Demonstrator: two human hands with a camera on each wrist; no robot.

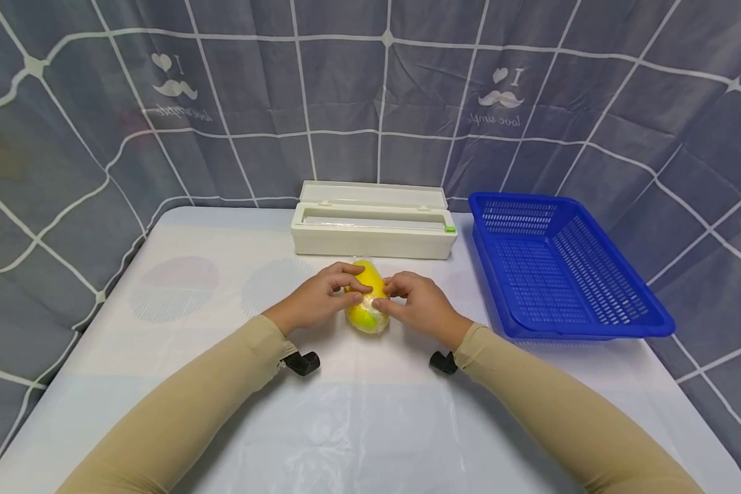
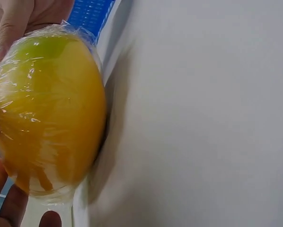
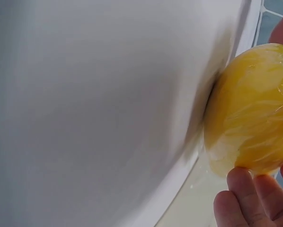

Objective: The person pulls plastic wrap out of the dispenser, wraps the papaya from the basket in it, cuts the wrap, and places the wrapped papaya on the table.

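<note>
A yellow mango (image 1: 366, 317) with a green end, wrapped in clear cling film, lies on the table between both hands. My left hand (image 1: 318, 296) holds it from the left, fingers bent over its upper side. From the right, my right hand (image 1: 425, 305) has its thumb and curled fingers on the film. The left wrist view shows the film gathered and wrinkled along one side of the mango (image 2: 56, 118). In the right wrist view, right fingertips (image 3: 241, 182) touch the far end of the mango (image 3: 252, 113).
Just behind the hands stands a white cling film dispenser (image 1: 373, 241), its lid raised and a roll inside. A blue plastic basket (image 1: 509, 322) sits on the right of the table (image 1: 358, 425). Grey checked curtain (image 1: 346, 82) surrounds the back and sides.
</note>
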